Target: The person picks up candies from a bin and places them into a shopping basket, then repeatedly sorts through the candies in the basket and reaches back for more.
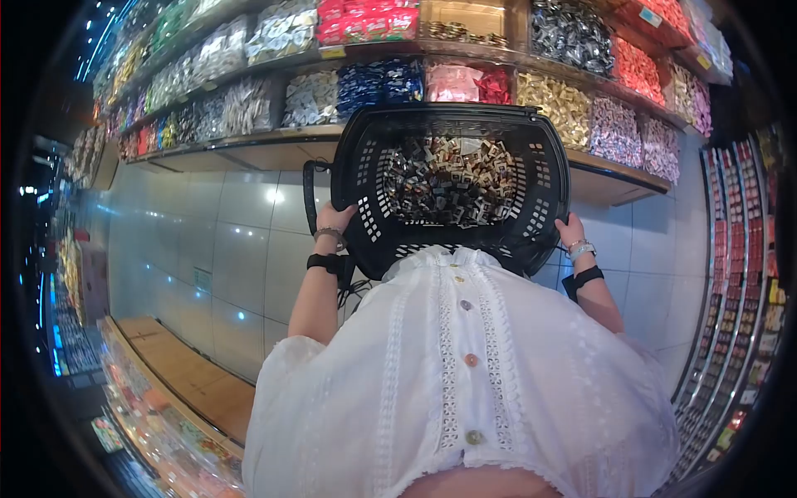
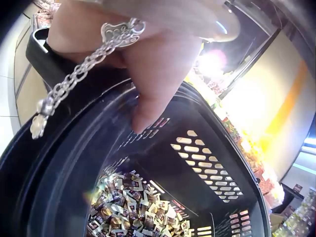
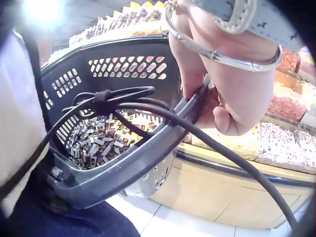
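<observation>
A black plastic shopping basket (image 1: 544, 178) with slotted walls is held in front of the white blouse. Many small wrapped candies (image 1: 452, 183) cover its bottom. My left hand (image 1: 335, 219) grips the rim on the left side; in the left wrist view its thumb (image 2: 148, 108) reaches over to the inside wall. On the opposite side my right hand (image 1: 570, 230) pinches the rim, and the right wrist view has fingers (image 3: 229, 118) on the outer face. A black handle loop (image 1: 309, 195) sticks out at the left. Bracelets circle both wrists.
Shelves of bagged and loose sweets (image 1: 378, 87) run along the far side, with a wooden ledge (image 1: 241, 153) below. A wooden counter (image 1: 183, 365) stands at lower left and a rack of small packs (image 1: 735, 274) at right. A black cable (image 3: 227, 153) crosses the basket's near side.
</observation>
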Demonstrator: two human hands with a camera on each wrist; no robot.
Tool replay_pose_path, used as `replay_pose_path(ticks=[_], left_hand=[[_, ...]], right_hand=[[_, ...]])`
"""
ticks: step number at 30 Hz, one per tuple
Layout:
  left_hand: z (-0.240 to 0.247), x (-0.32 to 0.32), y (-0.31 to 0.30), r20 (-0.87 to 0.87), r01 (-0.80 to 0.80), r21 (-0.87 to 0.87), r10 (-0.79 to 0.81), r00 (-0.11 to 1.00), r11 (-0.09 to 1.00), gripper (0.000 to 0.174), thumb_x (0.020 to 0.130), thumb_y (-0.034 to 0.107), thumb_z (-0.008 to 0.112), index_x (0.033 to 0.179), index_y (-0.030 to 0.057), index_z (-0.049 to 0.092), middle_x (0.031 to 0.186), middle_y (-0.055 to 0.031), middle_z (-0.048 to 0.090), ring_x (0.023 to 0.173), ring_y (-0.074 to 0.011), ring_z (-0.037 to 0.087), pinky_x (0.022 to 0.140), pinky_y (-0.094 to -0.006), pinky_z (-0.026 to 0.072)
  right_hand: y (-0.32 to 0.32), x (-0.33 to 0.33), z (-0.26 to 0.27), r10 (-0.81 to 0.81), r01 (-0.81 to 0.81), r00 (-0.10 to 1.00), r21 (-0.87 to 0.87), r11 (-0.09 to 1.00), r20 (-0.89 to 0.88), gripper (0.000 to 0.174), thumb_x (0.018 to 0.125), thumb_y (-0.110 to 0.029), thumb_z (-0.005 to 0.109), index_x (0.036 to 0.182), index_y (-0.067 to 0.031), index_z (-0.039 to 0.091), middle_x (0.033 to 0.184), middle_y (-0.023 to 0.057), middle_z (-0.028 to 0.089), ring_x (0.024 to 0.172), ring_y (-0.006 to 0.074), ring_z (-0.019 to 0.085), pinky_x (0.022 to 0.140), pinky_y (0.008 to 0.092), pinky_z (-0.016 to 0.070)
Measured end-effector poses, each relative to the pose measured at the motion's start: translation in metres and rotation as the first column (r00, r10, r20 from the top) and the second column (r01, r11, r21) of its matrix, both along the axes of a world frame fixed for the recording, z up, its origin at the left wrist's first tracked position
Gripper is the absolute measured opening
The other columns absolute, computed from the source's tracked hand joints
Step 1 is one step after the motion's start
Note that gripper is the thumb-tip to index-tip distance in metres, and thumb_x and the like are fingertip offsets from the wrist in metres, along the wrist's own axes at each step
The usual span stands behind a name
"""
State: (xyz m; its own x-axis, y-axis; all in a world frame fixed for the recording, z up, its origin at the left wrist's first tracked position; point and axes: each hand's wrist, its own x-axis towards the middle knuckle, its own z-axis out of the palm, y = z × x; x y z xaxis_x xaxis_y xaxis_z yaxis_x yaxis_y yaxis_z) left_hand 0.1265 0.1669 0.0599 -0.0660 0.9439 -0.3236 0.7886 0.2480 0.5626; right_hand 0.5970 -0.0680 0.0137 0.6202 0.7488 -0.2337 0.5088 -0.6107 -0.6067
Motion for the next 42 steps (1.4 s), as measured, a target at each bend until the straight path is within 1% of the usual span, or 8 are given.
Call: replay_pose_path(ticks=[15,17,21,27,29,37,38,42], left_hand=[[-0.013,0.001,0.060,0.097,0.128,-0.120,-0.117,0.988,0.984,0.047,0.061,0.032,0.067,0.093,-0.0013,0.057,0.088,-0.0158,0.060,0.082,-0.0262,0.059,0.073,-0.0321,0.0455],[-0.017,-0.005,0.066,-0.072,0.099,-0.192,-0.115,0.991,0.976,0.048,0.061,0.034,0.067,0.091,-0.0009,0.057,0.088,-0.0155,0.060,0.082,-0.0265,0.059,0.073,-0.0326,0.0452],[-0.024,-0.008,0.082,0.015,0.179,-0.145,-0.179,0.984,0.973,0.047,0.061,0.036,0.067,0.091,0.0003,0.057,0.086,-0.0152,0.061,0.081,-0.0264,0.059,0.073,-0.0327,0.0451],[-0.024,0.008,0.093,-0.040,0.175,-0.116,-0.181,0.983,0.978,0.045,0.061,0.034,0.066,0.091,0.0009,0.058,0.085,-0.0149,0.061,0.080,-0.0259,0.059,0.072,-0.0324,0.0454],[-0.029,0.011,0.097,0.041,0.169,-0.094,-0.166,0.985,0.981,0.044,0.061,0.034,0.066,0.089,0.0005,0.058,0.084,-0.0148,0.061,0.079,-0.0258,0.060,0.072,-0.0321,0.0456],[-0.028,0.031,0.106,-0.064,0.138,-0.071,-0.143,0.988,0.988,0.039,0.063,0.026,0.067,0.088,-0.0025,0.057,0.077,-0.0140,0.062,0.066,-0.0200,0.061,0.059,-0.0284,0.0487],[-0.029,0.032,0.106,-0.002,0.102,-0.081,-0.103,0.995,0.991,0.037,0.063,0.026,0.067,0.087,-0.0014,0.058,0.077,-0.0140,0.062,0.065,-0.0198,0.062,0.057,-0.0283,0.0488],[-0.033,0.037,0.108,-0.017,0.109,-0.074,-0.110,0.994,0.991,0.045,0.059,0.035,0.067,0.082,-0.0027,0.059,0.079,-0.0169,0.061,0.075,-0.0258,0.060,0.066,-0.0315,0.0470]], right_hand=[[0.009,-0.039,0.013,-0.161,0.168,0.985,-0.160,0.973,0.058,0.030,0.072,-0.021,0.057,0.089,0.0016,0.050,0.087,0.0214,0.055,0.084,0.0370,0.051,0.072,0.0410,0.0411],[0.004,-0.055,0.016,-0.160,0.170,0.985,-0.181,0.969,0.072,0.030,0.072,-0.022,0.057,0.089,0.0019,0.050,0.086,0.0216,0.055,0.084,0.0371,0.051,0.072,0.0411,0.0411],[0.014,-0.059,0.012,-0.165,0.187,0.979,-0.196,0.963,0.121,0.030,0.072,-0.022,0.057,0.087,0.0023,0.050,0.084,0.0215,0.056,0.082,0.0371,0.052,0.071,0.0411,0.0412],[0.024,-0.044,0.014,-0.185,0.199,0.978,-0.166,0.966,0.095,0.030,0.072,-0.023,0.058,0.086,0.0027,0.050,0.083,0.0216,0.056,0.081,0.0372,0.052,0.070,0.0407,0.0412],[0.032,-0.030,0.009,-0.165,0.177,0.982,-0.140,0.974,0.094,0.030,0.072,-0.023,0.058,0.086,0.0027,0.050,0.083,0.0216,0.056,0.081,0.0372,0.052,0.070,0.0406,0.0411],[0.045,0.008,-0.012,-0.113,0.111,0.994,-0.148,0.983,-0.008,0.034,0.071,-0.025,0.058,0.089,0.0025,0.050,0.087,0.0222,0.056,0.084,0.0366,0.052,0.072,0.0395,0.0420],[0.040,0.008,-0.017,-0.117,0.114,0.993,-0.152,0.982,-0.017,0.034,0.071,-0.025,0.058,0.089,0.0025,0.050,0.087,0.0222,0.056,0.084,0.0366,0.052,0.072,0.0395,0.0420],[0.045,0.025,-0.024,-0.181,0.178,0.983,-0.082,0.981,-0.029,0.044,0.071,-0.038,0.057,0.084,0.0033,0.054,0.083,0.0230,0.056,0.083,0.0371,0.053,0.069,0.0401,0.0416]])
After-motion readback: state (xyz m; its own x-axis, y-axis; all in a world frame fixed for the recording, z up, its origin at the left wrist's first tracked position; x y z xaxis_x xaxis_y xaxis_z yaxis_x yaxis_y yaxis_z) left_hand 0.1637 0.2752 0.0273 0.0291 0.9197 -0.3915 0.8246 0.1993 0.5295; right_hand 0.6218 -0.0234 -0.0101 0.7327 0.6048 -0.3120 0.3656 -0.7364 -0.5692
